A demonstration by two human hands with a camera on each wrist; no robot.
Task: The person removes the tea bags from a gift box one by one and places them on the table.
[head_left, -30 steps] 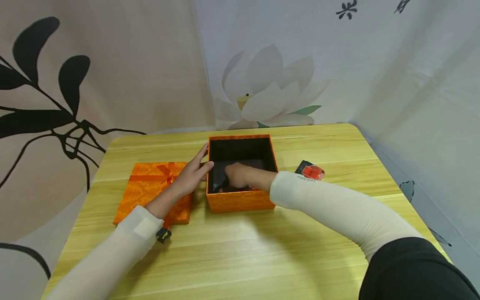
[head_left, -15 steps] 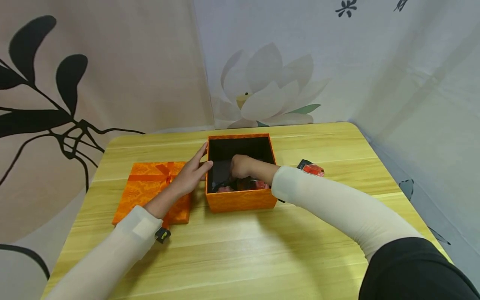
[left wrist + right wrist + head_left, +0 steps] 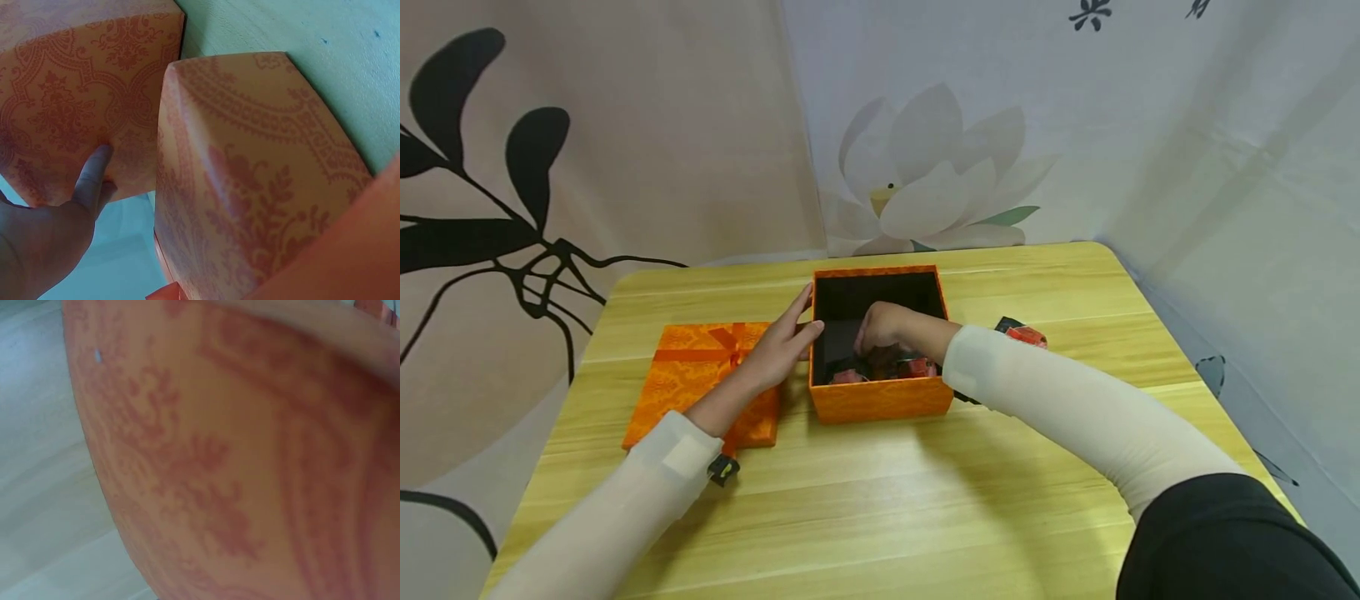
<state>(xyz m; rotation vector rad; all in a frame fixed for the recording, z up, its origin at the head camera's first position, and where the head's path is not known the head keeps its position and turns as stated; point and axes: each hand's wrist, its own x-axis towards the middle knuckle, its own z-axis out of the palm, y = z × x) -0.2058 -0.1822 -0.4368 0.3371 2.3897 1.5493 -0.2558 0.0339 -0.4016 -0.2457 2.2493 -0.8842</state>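
An open orange patterned box (image 3: 882, 403) with a black inside stands on the table. My left hand (image 3: 781, 348) touches its left wall with fingers extended; in the left wrist view, fingertips (image 3: 99, 164) lie against the patterned wall. Inside the box is my right hand (image 3: 882, 327), bent down at the wrist over small red and pink wrapped packets (image 3: 917, 367) near the front wall. Its fingertips are hidden, and I cannot tell whether they hold anything. The right wrist view shows mostly the box's outer wall (image 3: 181, 462), blurred.
The orange lid (image 3: 688, 392) with a ribbon bow lies left of the box, under my left forearm. A black and red packet (image 3: 1025, 335) lies to the right, partly behind my right sleeve (image 3: 1075, 392). A floral curtain (image 3: 940, 150) hangs behind the wooden table (image 3: 850, 517).
My right hand has risen and shifted slightly back inside the box, so the red and pink packets show more. My left hand stays at the box's left wall.
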